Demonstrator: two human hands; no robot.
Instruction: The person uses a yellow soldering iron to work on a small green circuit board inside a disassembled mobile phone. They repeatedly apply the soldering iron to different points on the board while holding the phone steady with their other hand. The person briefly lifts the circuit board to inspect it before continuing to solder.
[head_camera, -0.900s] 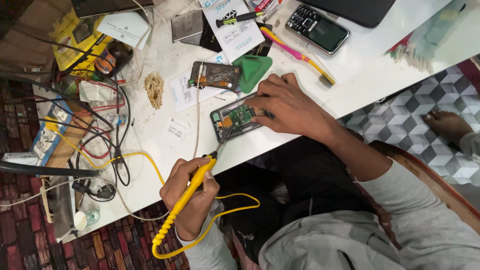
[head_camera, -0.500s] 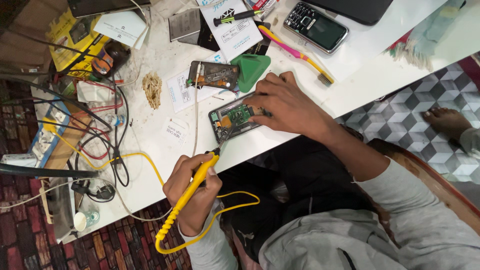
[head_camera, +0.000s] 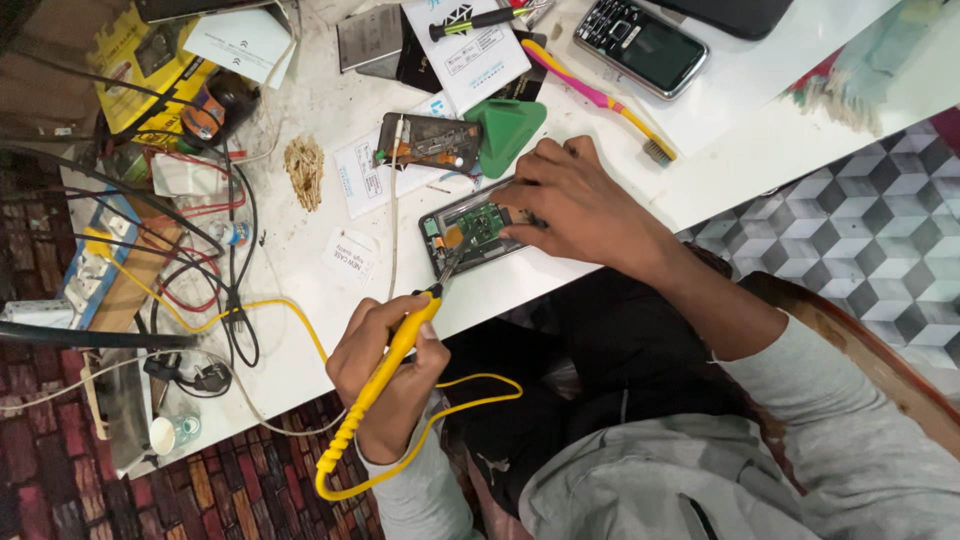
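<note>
phone board (head_camera: 478, 228) pinned – hands (head_camera: 578, 205) curled over iron (head_camera: 385, 370).

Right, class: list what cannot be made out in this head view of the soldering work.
- Right end of the opened phone: covered by the right hand.
- Middle of the yellow soldering iron: wrapped by the left hand.
- Exact spot its tip touches: too small.
- Black device: cut off by the top edge.

Opened phone (head_camera: 472, 228) on table (head_camera: 780, 110) edge (near person); second board (head_camera: 428, 142) behind it, brush (head_camera: 598, 97) probably farther right.
</note>
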